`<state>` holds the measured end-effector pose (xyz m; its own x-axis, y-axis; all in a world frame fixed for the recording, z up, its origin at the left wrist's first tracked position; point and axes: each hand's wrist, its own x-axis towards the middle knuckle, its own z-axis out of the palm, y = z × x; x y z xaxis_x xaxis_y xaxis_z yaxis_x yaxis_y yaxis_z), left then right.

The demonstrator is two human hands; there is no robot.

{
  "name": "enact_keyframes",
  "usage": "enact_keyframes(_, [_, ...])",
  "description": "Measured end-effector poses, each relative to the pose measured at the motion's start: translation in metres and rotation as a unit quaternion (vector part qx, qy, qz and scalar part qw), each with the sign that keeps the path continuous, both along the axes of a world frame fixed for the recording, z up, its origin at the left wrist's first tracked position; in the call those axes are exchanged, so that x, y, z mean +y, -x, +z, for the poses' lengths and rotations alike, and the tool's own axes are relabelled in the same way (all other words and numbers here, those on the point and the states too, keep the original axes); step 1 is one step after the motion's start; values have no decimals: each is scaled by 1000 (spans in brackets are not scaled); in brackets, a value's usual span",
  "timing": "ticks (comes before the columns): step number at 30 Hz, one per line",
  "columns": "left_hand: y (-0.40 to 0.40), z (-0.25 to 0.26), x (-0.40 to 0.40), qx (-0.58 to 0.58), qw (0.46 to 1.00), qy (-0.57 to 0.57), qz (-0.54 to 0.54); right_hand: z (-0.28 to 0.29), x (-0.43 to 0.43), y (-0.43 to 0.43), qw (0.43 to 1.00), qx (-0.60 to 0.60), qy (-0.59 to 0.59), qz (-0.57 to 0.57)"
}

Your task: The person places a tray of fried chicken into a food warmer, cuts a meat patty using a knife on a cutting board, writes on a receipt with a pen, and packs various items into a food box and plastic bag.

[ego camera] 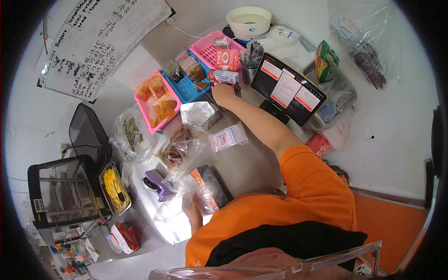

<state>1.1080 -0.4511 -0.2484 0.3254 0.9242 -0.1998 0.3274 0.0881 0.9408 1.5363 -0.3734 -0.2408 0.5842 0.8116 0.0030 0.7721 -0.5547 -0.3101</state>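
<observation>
My right hand [224,95] reaches across the counter to a small stack of printed cards [224,77] beside the blue basket; its fingertips are partly hidden, so its hold on the cards is unclear. Near the front edge, my left hand [193,206] grips a clear plastic bag [189,185], with a dark-edged box [213,185] behind it. A purple tape dispenser [159,185] stands left of the bag. Farther back lie a clear bag with brown contents [176,154] and a flat printed plastic packet [228,138]. A red card with food pictures [226,60] stands behind the printed cards.
Pink baskets [154,127] and a blue basket [190,87] hold bagged food. A tablet [288,89] stands at the right, beside a metal cup of black utensils [249,73]. A tray of yellow food [113,189] and a glass-fronted cabinet [64,192] are at the left.
</observation>
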Motion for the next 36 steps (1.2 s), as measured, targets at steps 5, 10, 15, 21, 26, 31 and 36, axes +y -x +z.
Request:
enact_keyframes(5, [5,-25,3,-110,989,84,56,-11,-7,-1,996,-34,-85,-2])
enact_keyframes(10, [-18,-3,-9,72,995,-62,-26,-26,23,-24,979,-31,65,191])
enact_keyframes(15, [-6,-18,0,57,995,-35,-70,-37,32,-28,972,-50,94,212])
enact_keyframes(21, [-1,-25,1,-43,995,73,-58,-52,37,-22,995,69,54,55])
enact_keyframes(26, [-7,-22,1,7,997,-19,-75,-63,34,-36,992,36,0,117])
enact_keyframes(31, [-7,-23,-3,-72,996,41,-43,-41,30,-29,994,84,-25,57])
enact_keyframes(36, [-7,-22,0,-15,997,-6,-72,-42,17,-26,984,-1,-178,31])
